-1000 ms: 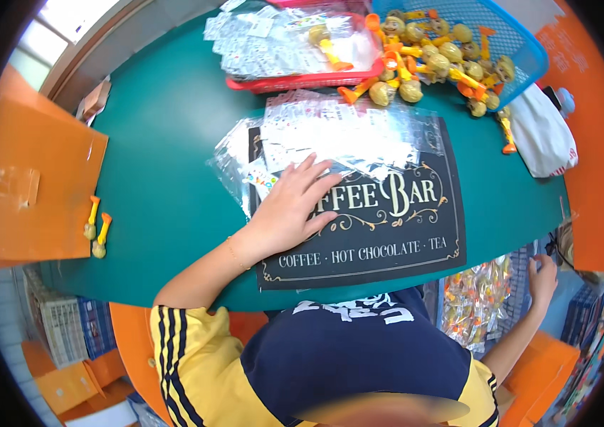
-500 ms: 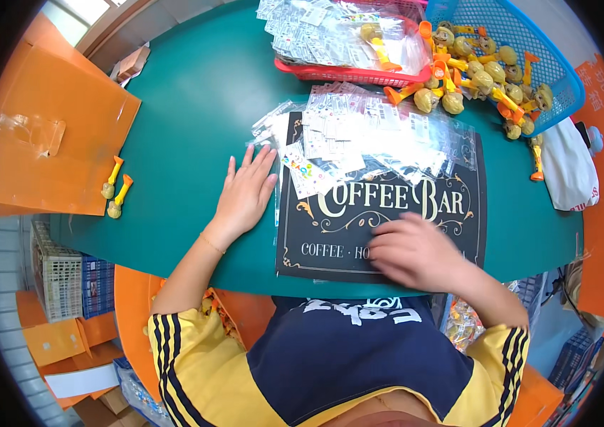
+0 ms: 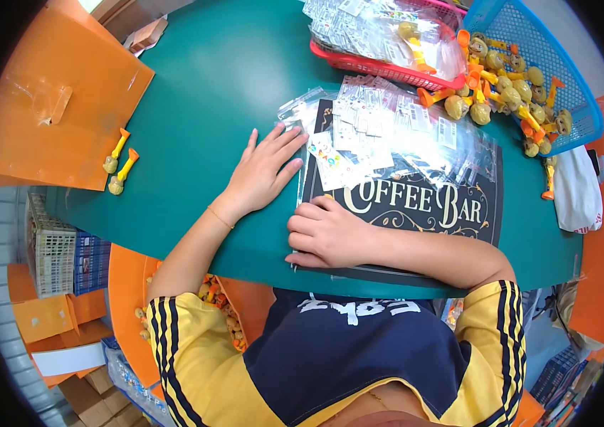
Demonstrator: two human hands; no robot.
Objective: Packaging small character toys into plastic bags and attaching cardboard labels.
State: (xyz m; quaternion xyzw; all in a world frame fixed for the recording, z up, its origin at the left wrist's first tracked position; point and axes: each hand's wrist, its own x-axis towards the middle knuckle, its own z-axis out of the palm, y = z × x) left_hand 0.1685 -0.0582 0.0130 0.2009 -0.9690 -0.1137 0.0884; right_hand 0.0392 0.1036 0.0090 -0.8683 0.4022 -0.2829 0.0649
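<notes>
My left hand [image 3: 268, 171] lies flat on the green table with its fingers spread, the fingertips next to the left edge of a pile of clear plastic bags. My right hand [image 3: 327, 233] rests, fingers loosely bent and thumb apart, over the left edge of a black placemat [image 3: 483, 231] with cream lettering and gold scrollwork. Nothing shows in either hand. On the far part of the mat lie the clear bags with printed slips [image 3: 366, 117]. Among them, a white card with coloured dots [image 3: 332, 160] lies just beyond my right hand.
Behind the mat stands a red basket [image 3: 380, 69] of bagged slips. A blue basket [image 3: 586, 132] lies tipped, yellow-and-orange figures [image 3: 508, 96] heaped at its mouth. Two similar figures [image 3: 125, 171] lie beside an orange box [image 3: 60, 107] at left. A white cloth bag [image 3: 576, 188] is at right.
My right hand has swung left across the mat from its right half to its left edge. My left hand stays flat on the table. The whole view has shifted slightly.
</notes>
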